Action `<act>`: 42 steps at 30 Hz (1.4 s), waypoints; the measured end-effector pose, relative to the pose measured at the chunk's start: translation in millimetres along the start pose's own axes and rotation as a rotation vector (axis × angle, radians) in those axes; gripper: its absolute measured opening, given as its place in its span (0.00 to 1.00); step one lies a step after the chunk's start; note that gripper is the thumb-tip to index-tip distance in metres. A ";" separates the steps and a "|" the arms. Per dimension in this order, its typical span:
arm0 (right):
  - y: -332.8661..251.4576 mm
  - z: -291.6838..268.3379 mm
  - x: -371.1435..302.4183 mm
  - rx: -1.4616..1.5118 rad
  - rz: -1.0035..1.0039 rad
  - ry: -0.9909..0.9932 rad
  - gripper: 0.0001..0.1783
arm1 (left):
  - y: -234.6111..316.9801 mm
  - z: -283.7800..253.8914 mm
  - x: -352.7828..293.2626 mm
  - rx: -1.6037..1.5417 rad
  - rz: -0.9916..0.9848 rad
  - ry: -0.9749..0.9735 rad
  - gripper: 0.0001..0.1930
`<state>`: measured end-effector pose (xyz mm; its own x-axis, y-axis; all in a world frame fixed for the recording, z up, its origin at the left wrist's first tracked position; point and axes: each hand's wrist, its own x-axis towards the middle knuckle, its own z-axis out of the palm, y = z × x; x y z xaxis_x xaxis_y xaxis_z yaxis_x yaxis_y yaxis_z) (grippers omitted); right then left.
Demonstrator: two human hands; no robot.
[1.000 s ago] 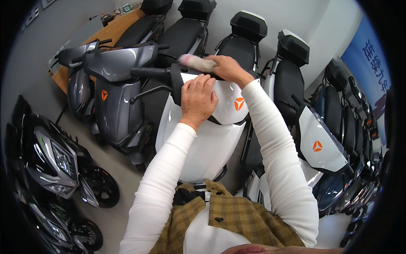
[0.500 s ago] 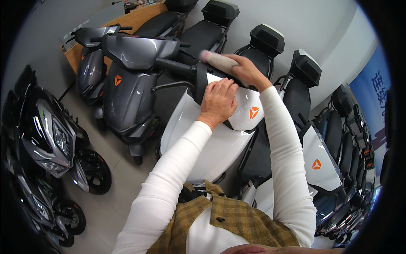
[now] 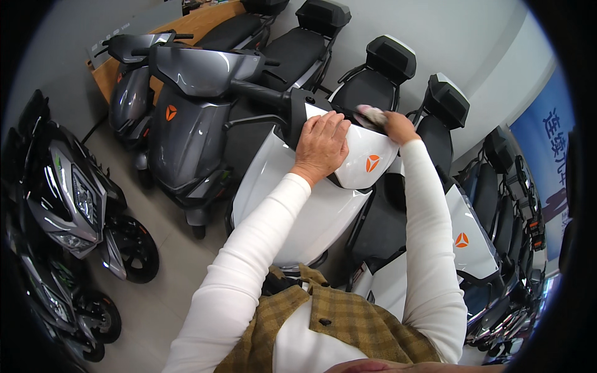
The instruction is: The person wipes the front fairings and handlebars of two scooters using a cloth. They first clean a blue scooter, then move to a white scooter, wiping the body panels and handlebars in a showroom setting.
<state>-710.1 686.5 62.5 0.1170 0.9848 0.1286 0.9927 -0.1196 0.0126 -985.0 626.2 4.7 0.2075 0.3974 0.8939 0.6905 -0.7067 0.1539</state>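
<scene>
A white scooter [image 3: 298, 214] stands right in front of me, its front panel [image 3: 367, 149] bearing an orange emblem. My left hand [image 3: 322, 146] lies flat on the left part of that panel, fingers stretched out. At the far right side of the handlebar cover, my right hand [image 3: 401, 127] is closed around a pale, pink-tinged cloth [image 3: 373, 115], slightly blurred. The cloth is against or just above the dark top of the cover; I cannot tell which. To the left, the black grip [image 3: 261, 94] and brake lever [image 3: 252, 119] reach toward a neighbouring scooter.
A grey scooter [image 3: 189, 133] stands close on the left, and black-and-silver ones [image 3: 78, 193] are farther left. Seats with black top boxes [image 3: 390, 57] line the back wall. Another white scooter [image 3: 466, 239] and a packed row of dark ones [image 3: 504, 205] stand on the right.
My right hand has swept the cloth from the left of the handlebar cover to its right side. The left hand has stayed on the front panel.
</scene>
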 end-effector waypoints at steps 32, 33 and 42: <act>-150.7 46.1 -170.8 0.193 -0.525 0.852 0.28 | -12.8 -53.2 -92.8 -0.222 -0.166 -0.125 0.25; -154.6 38.4 -163.8 0.200 -0.516 0.855 0.28 | -19.0 -55.0 -82.9 -0.203 -0.135 -0.121 0.25; -212.0 -0.5 -102.4 0.224 -0.478 0.824 0.36 | -96.2 -86.7 -13.9 0.189 -0.104 -0.069 0.27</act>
<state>-932.6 610.9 47.2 -0.2708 0.5163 0.8125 0.9225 0.3803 0.0657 -1114.4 637.9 14.0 0.1705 0.5059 0.8456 0.8269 -0.5402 0.1565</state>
